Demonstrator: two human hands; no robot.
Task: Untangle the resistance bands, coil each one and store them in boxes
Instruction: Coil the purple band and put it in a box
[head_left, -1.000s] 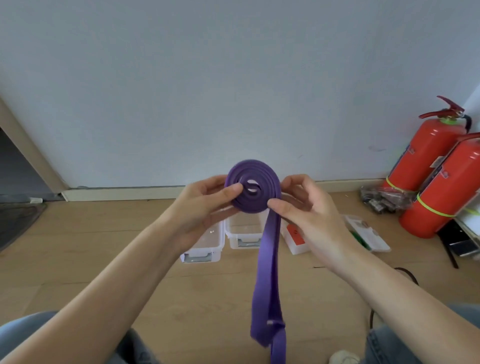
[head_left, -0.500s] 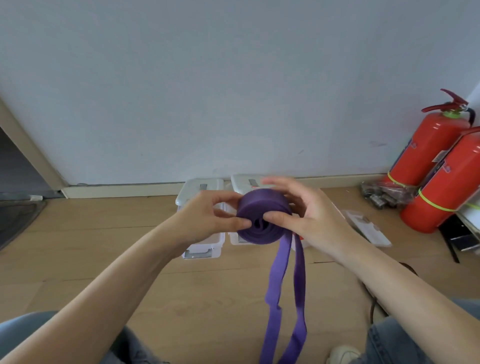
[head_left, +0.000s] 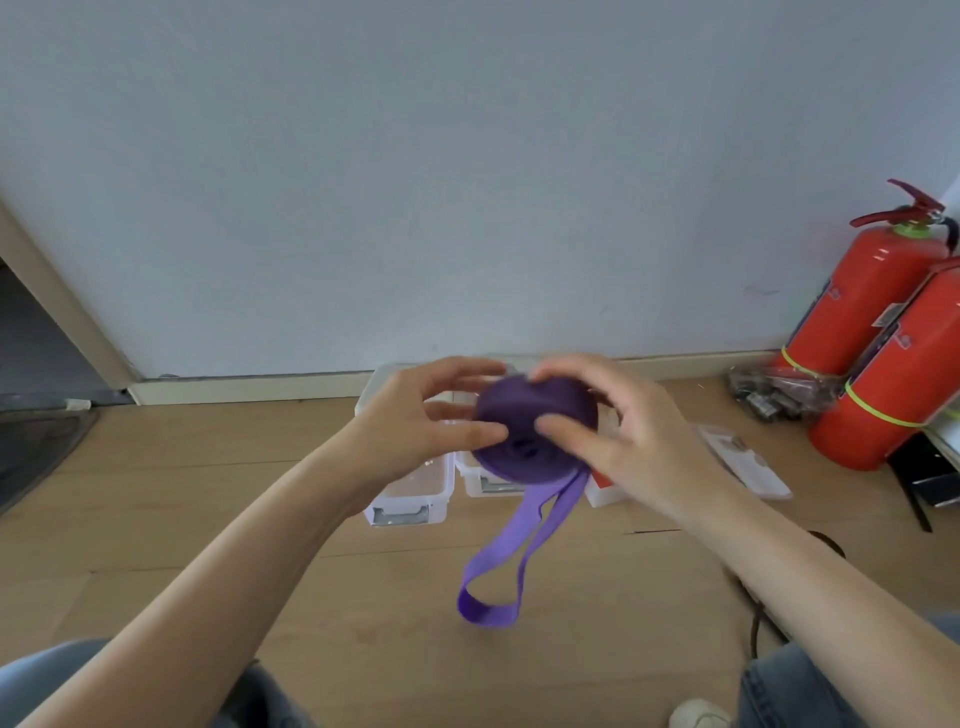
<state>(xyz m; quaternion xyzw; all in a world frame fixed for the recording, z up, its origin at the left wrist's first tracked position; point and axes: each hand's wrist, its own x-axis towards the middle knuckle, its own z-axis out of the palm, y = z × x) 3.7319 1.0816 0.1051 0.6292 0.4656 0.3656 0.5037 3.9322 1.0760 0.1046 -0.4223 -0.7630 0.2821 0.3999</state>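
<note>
The coiling step is in hand: at the centre of the frame the left hand (head_left: 415, 421) and right hand (head_left: 618, 441) hold a purple resistance band (head_left: 524, 441) rolled into a thick coil, thumbs pressed on its near face, the other fingers curled round its far edge. A short looped tail (head_left: 493, 582) hangs below, unwound. Next, I judge, that tail must be wrapped on while the coil is kept tight, then lowered into one of the clear boxes (head_left: 410, 499) on the floor just behind.
</note>
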